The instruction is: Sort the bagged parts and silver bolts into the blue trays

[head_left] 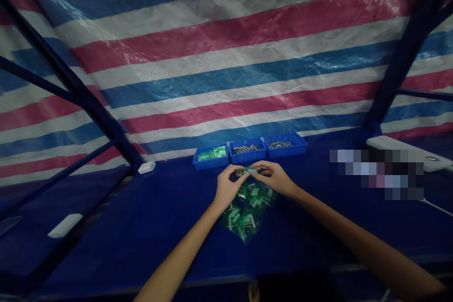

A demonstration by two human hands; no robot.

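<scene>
Centre of frame: small greenish piece [250,170], long axis roughly left-right | lies between left hand [227,186] and right hand [280,180], neither clearly nearer | fingers of both nearly closed, pinching it | clear bag [247,219] of green parts just below, on worktop [148,226]

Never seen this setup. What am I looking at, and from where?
No machine: a person's bare hands, seen by one head-worn camera looking forward and down. The left hand and right hand pinch the top of a clear plastic bag of green and pale pieces between their fingers. On the blue tabletop, beyond the hands, sit three open blue plastic bins of small parts. Behind hangs a red, white and blue striped sheet. The pixelated patch at right is unreadable.
</scene>
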